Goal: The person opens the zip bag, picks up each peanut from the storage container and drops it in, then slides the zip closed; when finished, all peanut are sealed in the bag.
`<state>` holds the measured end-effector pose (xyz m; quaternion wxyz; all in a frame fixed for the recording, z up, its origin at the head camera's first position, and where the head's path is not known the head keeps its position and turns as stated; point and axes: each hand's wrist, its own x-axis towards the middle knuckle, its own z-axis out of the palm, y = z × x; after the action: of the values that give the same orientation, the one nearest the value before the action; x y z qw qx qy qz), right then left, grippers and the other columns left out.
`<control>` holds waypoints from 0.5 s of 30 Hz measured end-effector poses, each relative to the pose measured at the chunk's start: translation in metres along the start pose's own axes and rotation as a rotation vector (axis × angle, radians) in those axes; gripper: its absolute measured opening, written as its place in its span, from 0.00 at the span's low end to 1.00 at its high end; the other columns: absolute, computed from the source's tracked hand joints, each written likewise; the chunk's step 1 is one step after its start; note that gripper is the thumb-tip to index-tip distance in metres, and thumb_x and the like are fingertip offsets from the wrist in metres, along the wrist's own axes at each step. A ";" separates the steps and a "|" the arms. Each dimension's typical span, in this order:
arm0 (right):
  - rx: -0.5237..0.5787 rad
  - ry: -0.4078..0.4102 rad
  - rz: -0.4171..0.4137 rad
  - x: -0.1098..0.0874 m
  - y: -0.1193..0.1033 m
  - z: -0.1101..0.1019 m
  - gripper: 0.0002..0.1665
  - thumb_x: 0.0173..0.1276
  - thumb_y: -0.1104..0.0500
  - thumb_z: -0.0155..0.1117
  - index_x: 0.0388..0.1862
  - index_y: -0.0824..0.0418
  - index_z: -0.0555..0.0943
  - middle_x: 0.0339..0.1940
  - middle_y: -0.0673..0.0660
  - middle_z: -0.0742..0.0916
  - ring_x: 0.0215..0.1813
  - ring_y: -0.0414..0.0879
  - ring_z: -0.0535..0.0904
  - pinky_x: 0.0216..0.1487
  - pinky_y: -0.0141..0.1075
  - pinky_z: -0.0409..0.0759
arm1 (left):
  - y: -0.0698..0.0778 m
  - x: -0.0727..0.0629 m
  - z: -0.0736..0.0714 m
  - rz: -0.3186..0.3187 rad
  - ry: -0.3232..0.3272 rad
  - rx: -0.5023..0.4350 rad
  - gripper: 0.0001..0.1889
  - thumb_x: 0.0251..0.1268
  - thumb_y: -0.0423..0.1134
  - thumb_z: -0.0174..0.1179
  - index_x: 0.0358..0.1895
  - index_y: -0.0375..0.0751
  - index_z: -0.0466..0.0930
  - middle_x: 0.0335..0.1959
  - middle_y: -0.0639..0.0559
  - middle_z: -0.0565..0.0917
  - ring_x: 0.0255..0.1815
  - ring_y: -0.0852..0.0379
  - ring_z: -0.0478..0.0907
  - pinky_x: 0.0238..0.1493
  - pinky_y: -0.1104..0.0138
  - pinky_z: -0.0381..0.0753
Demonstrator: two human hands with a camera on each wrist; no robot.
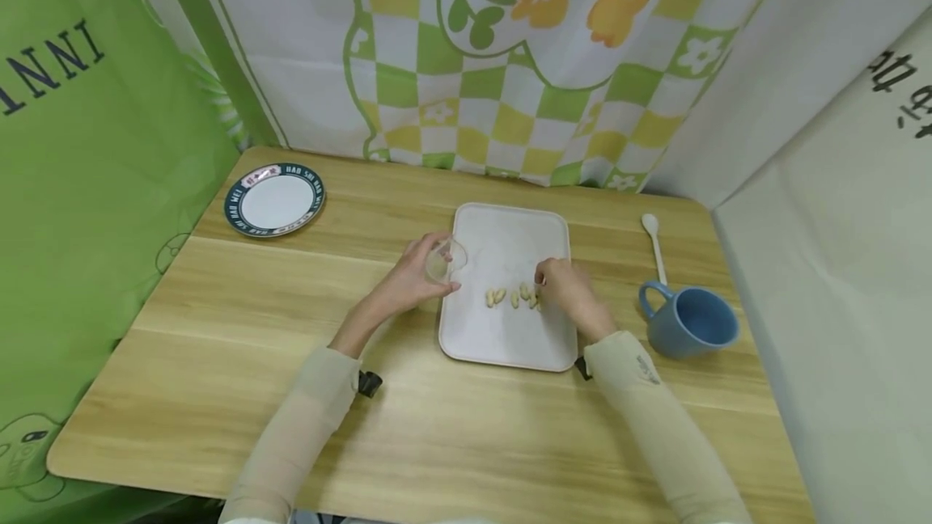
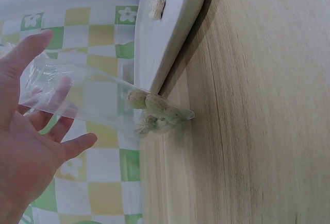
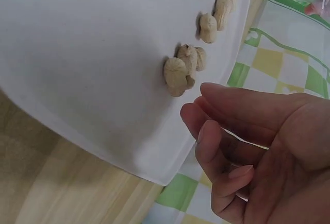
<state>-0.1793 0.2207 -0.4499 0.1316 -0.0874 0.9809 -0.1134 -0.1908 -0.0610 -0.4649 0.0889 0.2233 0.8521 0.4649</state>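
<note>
My left hand (image 1: 411, 277) holds a clear plastic bag (image 2: 95, 87) by its mouth, at the left edge of a white tray (image 1: 502, 346). Several peanuts in shells (image 2: 166, 112) lie in the bag's bottom corner. On the tray, more peanuts (image 3: 176, 75) form a loose row across the middle. Over the row's right end is my right hand (image 1: 571, 291). In the right wrist view its fingers are bent loosely, the thumb and forefinger close to the peanuts, with nothing visible between them.
A blue mug (image 1: 692, 322) stands right of the tray, with a white spoon (image 1: 655, 245) behind it. At the back left lies a white plate (image 1: 277, 200) with a dark green rim. A patterned curtain (image 1: 502, 103) hangs along the table's back edge.
</note>
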 end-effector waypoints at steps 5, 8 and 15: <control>0.022 0.004 0.007 -0.001 0.004 0.007 0.03 0.62 0.63 0.68 0.31 0.63 0.84 0.34 0.58 0.86 0.32 0.50 0.79 0.34 0.44 0.78 | 0.002 -0.001 0.000 0.015 0.007 -0.003 0.43 0.50 0.41 0.73 0.70 0.41 0.59 0.57 0.41 0.73 0.68 0.40 0.59 0.66 0.44 0.62; 0.032 0.008 0.010 0.000 0.005 0.008 0.04 0.62 0.63 0.68 0.29 0.62 0.84 0.32 0.57 0.86 0.31 0.50 0.79 0.34 0.44 0.77 | 0.002 -0.001 0.001 0.030 0.016 -0.006 0.43 0.50 0.40 0.73 0.70 0.41 0.59 0.51 0.43 0.77 0.67 0.41 0.60 0.66 0.44 0.62; 0.041 0.004 0.013 0.002 0.005 0.008 0.04 0.63 0.62 0.67 0.31 0.63 0.84 0.33 0.57 0.86 0.30 0.48 0.78 0.32 0.42 0.76 | 0.002 0.000 0.000 0.047 0.018 -0.017 0.43 0.50 0.40 0.73 0.70 0.39 0.59 0.49 0.42 0.80 0.67 0.41 0.60 0.66 0.44 0.61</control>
<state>-0.1797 0.2239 -0.4588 0.1324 -0.0780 0.9792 -0.1325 -0.1904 -0.0596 -0.4635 0.0722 0.2385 0.8433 0.4762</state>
